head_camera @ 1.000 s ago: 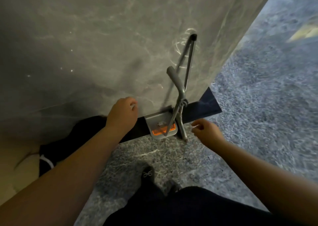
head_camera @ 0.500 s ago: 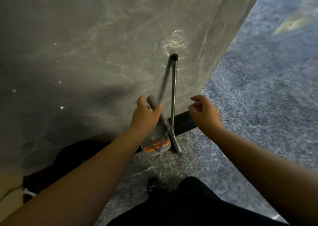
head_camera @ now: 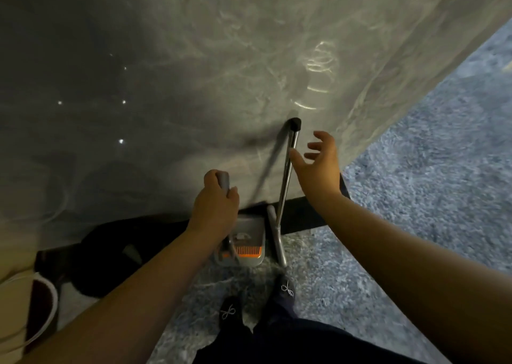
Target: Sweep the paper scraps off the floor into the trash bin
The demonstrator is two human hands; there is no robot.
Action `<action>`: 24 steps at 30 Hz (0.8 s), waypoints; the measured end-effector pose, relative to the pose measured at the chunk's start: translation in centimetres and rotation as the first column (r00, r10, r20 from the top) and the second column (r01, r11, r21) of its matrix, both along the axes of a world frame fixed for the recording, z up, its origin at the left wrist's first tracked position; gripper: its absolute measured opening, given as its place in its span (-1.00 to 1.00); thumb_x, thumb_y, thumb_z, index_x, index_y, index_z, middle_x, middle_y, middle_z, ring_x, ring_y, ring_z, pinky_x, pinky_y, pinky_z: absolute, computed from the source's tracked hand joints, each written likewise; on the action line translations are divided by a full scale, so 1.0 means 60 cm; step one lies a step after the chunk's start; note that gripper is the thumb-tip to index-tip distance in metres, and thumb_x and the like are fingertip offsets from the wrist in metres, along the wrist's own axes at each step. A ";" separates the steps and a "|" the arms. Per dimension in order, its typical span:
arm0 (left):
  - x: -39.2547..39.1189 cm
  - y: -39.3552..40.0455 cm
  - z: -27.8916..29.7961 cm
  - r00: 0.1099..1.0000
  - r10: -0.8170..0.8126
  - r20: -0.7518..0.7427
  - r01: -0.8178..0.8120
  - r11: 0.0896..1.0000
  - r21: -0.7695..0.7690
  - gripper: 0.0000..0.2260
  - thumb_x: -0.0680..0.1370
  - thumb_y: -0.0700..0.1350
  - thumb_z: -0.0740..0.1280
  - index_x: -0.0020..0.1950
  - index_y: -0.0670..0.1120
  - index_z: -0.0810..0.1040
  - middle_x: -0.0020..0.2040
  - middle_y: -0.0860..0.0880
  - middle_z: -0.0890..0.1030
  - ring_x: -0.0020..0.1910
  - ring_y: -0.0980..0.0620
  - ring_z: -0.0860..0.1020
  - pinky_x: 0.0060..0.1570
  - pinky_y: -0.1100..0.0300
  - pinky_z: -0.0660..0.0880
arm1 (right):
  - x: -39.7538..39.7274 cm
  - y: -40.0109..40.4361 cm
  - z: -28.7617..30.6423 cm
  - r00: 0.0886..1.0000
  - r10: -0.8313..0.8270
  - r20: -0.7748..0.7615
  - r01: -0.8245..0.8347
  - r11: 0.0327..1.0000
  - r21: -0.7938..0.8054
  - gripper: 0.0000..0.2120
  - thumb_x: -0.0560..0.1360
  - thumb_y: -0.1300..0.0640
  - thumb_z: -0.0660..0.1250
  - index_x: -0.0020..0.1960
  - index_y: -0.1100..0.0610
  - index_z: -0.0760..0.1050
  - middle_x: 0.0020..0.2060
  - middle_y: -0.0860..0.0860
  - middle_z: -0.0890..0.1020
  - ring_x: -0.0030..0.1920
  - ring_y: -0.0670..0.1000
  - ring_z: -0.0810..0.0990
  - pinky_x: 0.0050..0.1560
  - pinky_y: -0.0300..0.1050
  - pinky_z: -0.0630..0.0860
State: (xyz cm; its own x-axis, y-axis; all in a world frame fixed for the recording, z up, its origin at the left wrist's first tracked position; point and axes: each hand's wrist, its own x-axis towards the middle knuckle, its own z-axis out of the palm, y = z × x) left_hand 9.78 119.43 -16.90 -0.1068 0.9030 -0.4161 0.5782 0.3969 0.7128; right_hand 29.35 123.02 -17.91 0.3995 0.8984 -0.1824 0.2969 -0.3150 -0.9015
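Observation:
A grey dustpan (head_camera: 243,245) with an orange comb stands on the floor against the grey marble wall. My left hand (head_camera: 214,201) grips the grey top of its upright handle (head_camera: 224,182). Beside it a broom with a shiny metal pole (head_camera: 288,169) and a black end cap leans on the wall. My right hand (head_camera: 318,164) hovers just right of that pole with fingers spread, holding nothing. No paper scraps and no trash bin are in view.
The marble wall (head_camera: 194,72) fills the upper frame, with a black skirting strip (head_camera: 302,214) at its foot. Speckled blue-grey floor (head_camera: 415,211) spreads to the right. My dark shoes (head_camera: 285,288) stand close behind the dustpan. A dark bundle (head_camera: 110,252) lies at the left.
My left hand went from the wall to the dustpan handle and closed round it. My right hand rose from floor level and opened beside the broom pole.

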 end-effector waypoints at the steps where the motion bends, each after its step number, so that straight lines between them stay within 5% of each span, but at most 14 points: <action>1: 0.002 0.004 0.001 1.000 -0.008 -0.018 0.008 1.000 0.011 -0.80 0.63 -0.05 0.23 0.17 0.01 0.22 -0.06 -0.20 0.54 -0.20 -0.21 0.57 -0.15 -0.20 0.58 | 0.000 0.016 -0.004 1.000 -0.015 0.003 0.015 1.000 0.008 -0.40 0.45 -0.02 0.44 0.39 -0.03 0.24 0.23 0.00 0.44 0.13 -0.06 0.50 0.03 -0.14 0.55; 11: 0.010 0.001 -0.005 0.998 0.005 -0.070 -0.003 0.999 0.037 -0.82 0.61 -0.09 0.27 0.11 0.05 0.27 -0.21 -0.03 0.50 -0.34 -0.05 0.57 -0.35 0.00 0.56 | -0.010 0.107 -0.045 0.995 -0.063 0.077 0.062 0.998 0.021 -0.72 0.46 0.04 0.42 0.07 -0.02 0.36 -0.03 -0.04 0.55 -0.05 -0.03 0.55 0.03 0.05 0.58; 15: -0.002 0.005 -0.005 0.998 -0.013 -0.069 0.014 1.000 0.023 -0.84 0.61 -0.08 0.26 0.10 0.04 0.29 -0.20 -0.05 0.51 -0.36 -0.03 0.57 -0.39 0.05 0.55 | -0.006 0.091 -0.049 0.983 0.002 0.185 -0.010 0.999 0.044 -0.80 0.50 0.04 0.37 0.08 0.07 0.47 -0.04 0.00 0.56 -0.02 0.05 0.53 0.03 0.07 0.54; 19: -0.022 0.015 0.002 0.994 -0.079 -0.076 0.077 0.997 -0.031 -0.83 0.62 -0.07 0.24 0.14 -0.01 0.28 -0.13 -0.10 0.52 -0.29 -0.12 0.59 -0.25 -0.11 0.60 | -0.009 0.046 -0.040 0.982 -0.011 0.188 -0.001 0.998 0.065 -0.83 0.48 0.02 0.41 0.03 0.04 0.52 -0.05 -0.02 0.56 -0.17 -0.06 0.53 -0.12 -0.22 0.52; 24: -0.052 0.022 0.005 0.933 -0.320 -0.164 0.321 0.947 -0.024 -0.81 0.62 -0.10 0.23 0.15 -0.10 0.27 -0.17 -0.13 0.53 -0.30 -0.14 0.57 -0.35 -0.03 0.54 | -0.037 -0.043 -0.019 0.973 -0.106 0.204 0.098 0.994 0.049 -0.83 0.46 -0.05 0.43 -0.05 -0.01 0.51 -0.09 -0.08 0.54 -0.30 -0.18 0.51 -0.28 -0.46 0.37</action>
